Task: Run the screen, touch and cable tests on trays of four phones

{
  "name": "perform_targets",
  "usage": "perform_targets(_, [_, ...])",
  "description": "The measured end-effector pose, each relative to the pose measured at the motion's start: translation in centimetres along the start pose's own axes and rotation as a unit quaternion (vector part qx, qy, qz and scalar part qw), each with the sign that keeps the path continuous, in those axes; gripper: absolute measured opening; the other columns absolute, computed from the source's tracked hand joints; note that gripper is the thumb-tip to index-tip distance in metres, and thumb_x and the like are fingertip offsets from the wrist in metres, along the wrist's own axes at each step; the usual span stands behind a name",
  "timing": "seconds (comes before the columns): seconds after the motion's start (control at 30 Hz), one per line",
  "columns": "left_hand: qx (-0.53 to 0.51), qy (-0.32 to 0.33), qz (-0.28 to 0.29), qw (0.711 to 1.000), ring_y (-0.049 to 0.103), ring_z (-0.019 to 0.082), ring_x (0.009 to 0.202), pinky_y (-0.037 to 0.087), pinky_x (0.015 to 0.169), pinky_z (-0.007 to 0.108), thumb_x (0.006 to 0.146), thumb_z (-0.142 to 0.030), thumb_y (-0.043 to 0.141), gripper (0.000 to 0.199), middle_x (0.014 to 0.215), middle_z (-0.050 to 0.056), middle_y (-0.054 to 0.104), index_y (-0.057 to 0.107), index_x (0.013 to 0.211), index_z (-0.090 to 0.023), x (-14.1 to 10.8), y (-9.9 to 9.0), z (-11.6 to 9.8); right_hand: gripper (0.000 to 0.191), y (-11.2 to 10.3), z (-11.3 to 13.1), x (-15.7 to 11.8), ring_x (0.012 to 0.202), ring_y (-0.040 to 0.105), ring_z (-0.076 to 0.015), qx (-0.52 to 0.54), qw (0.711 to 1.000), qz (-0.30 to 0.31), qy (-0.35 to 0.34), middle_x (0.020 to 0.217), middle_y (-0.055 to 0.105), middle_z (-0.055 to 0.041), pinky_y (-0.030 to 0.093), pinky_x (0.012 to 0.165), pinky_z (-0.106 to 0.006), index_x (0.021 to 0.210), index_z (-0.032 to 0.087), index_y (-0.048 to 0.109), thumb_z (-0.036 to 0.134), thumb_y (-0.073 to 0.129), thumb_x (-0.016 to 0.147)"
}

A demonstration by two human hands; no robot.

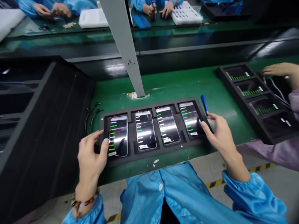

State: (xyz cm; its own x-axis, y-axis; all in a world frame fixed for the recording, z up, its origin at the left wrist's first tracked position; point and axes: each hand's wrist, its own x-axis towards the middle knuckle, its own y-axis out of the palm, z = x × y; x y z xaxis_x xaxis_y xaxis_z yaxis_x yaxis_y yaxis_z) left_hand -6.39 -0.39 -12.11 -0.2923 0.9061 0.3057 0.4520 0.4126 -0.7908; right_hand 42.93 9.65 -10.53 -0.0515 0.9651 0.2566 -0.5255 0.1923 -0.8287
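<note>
A black foam tray (131,141) lies on the green bench in front of me, with several smartphones in its slots. Their lit screens carry lists in green and white text. My left hand (92,152) grips the tray's left end, thumb on top beside the leftmost phone (118,137). At the other end my right hand (218,132) clasps the tray's right edge, its thumb by the rightmost phone (190,119). Just past my right fingers lies a blue pen-like tool (204,104).
Black trays (35,124) are stacked at left, near thin black cables (90,116). A grey post (126,49) rises behind. At right, a co-worker's hand (279,69) is by another phone tray (251,107). Across the bench, other people's hands work near white trays (93,18).
</note>
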Motion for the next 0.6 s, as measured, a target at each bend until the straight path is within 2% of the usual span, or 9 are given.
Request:
perform_targets(0.07, [0.048, 0.085, 0.018, 0.995, 0.064, 0.037, 0.137, 0.043, 0.123, 0.059, 0.104, -0.046, 0.067, 0.047, 0.140, 0.017, 0.074, 0.068, 0.144, -0.021, 0.2, 0.1, -1.9, 0.056, 0.4, 2.3, 0.0, 0.147, 0.058, -0.0434, 0.014, 0.992, 0.032, -0.124, 0.150, 0.070, -0.0186, 0.045, 0.123, -0.070, 0.152, 0.025, 0.059, 0.057, 0.063, 0.107])
perform_targets(0.1, [0.054, 0.137, 0.041, 0.988, 0.064, 0.037, 0.137, 0.039, 0.126, 0.060, 0.103, -0.044, 0.069, 0.049, 0.140, 0.016, 0.075, 0.066, 0.146, -0.022, 0.5, 0.5, -3.1, 0.055, 0.9, 3.5, 0.2, 0.156, 0.051, -0.0416, 0.040, 0.979, 0.077, -0.184, 0.157, 0.067, -0.0160, 0.042, 0.127, -0.068, 0.156, 0.027, 0.056, 0.053, 0.064, 0.108])
perform_targets(0.17, [0.048, 0.240, 0.114, 0.963, 0.065, 0.035, 0.136, 0.033, 0.129, 0.059, 0.102, -0.044, 0.071, 0.051, 0.138, 0.013, 0.077, 0.064, 0.149, -0.023, 1.1, 1.4, -5.3, 0.054, 2.1, 5.6, 0.6, 0.162, 0.045, -0.0381, 0.070, 0.948, 0.167, -0.262, 0.159, 0.067, -0.0120, 0.036, 0.131, -0.067, 0.160, 0.029, 0.053, 0.048, 0.062, 0.110])
perform_targets(0.2, [0.040, 0.276, 0.144, 0.949, 0.067, 0.034, 0.135, 0.030, 0.130, 0.058, 0.102, -0.043, 0.071, 0.050, 0.136, 0.012, 0.078, 0.064, 0.147, -0.023, 1.2, 1.8, -6.2, 0.052, 2.6, 6.2, 0.7, 0.161, 0.048, -0.0371, 0.079, 0.936, 0.194, -0.282, 0.156, 0.069, -0.0111, 0.035, 0.132, -0.067, 0.159, 0.029, 0.054, 0.047, 0.062, 0.111])
perform_targets(0.27, [0.011, 0.317, 0.184, 0.930, 0.070, 0.031, 0.129, 0.029, 0.130, 0.056, 0.101, -0.039, 0.073, 0.042, 0.127, 0.008, 0.082, 0.067, 0.140, -0.024, 1.1, 2.2, -7.3, 0.045, 3.0, 6.3, 0.6, 0.149, 0.060, -0.0347, 0.102, 0.922, 0.215, -0.305, 0.143, 0.077, -0.0095, 0.036, 0.130, -0.066, 0.152, 0.029, 0.060, 0.046, 0.062, 0.111])
perform_targets(0.33, [-0.021, 0.327, 0.192, 0.925, 0.073, 0.028, 0.122, 0.032, 0.127, 0.053, 0.101, -0.035, 0.072, 0.034, 0.119, 0.006, 0.084, 0.070, 0.133, -0.024, 0.6, 2.1, -7.7, 0.039, 2.8, 5.4, 0.1, 0.136, 0.069, -0.0317, 0.136, 0.917, 0.212, -0.308, 0.134, 0.080, -0.0089, 0.043, 0.125, -0.061, 0.145, 0.029, 0.065, 0.047, 0.061, 0.111])
perform_targets(0.4, [-0.026, 0.319, 0.180, 0.930, 0.072, 0.029, 0.123, 0.033, 0.125, 0.053, 0.102, -0.034, 0.071, 0.036, 0.119, 0.007, 0.084, 0.069, 0.136, -0.023, 0.1, 1.8, -7.6, 0.043, 2.3, 4.3, -0.4, 0.138, 0.067, -0.0320, 0.147, 0.928, 0.193, -0.283, 0.142, 0.076, -0.0125, 0.047, 0.120, -0.059, 0.148, 0.027, 0.064, 0.049, 0.058, 0.112])
perform_targets(0.5, [-0.007, 0.307, 0.161, 0.938, 0.072, 0.032, 0.126, 0.032, 0.124, 0.054, 0.101, -0.035, 0.073, 0.040, 0.119, 0.009, 0.084, 0.069, 0.138, -0.022, -0.3, 1.7, -7.6, 0.051, 2.2, 3.8, -0.6, 0.154, 0.055, -0.0355, 0.122, 0.940, 0.189, -0.256, 0.156, 0.067, -0.0165, 0.042, 0.125, -0.062, 0.157, 0.023, 0.059, 0.049, 0.057, 0.113])
perform_targets(0.6, [-0.039, 0.319, 0.170, 0.932, 0.075, 0.029, 0.115, 0.035, 0.120, 0.050, 0.098, -0.033, 0.075, 0.029, 0.105, 0.003, 0.085, 0.074, 0.126, -0.025, -0.5, 1.7, -7.9, 0.044, 2.4, 3.8, -0.4, 0.145, 0.063, -0.0334, 0.139, 0.925, 0.216, -0.280, 0.140, 0.079, -0.0095, 0.038, 0.128, -0.062, 0.150, 0.028, 0.066, 0.049, 0.058, 0.112])
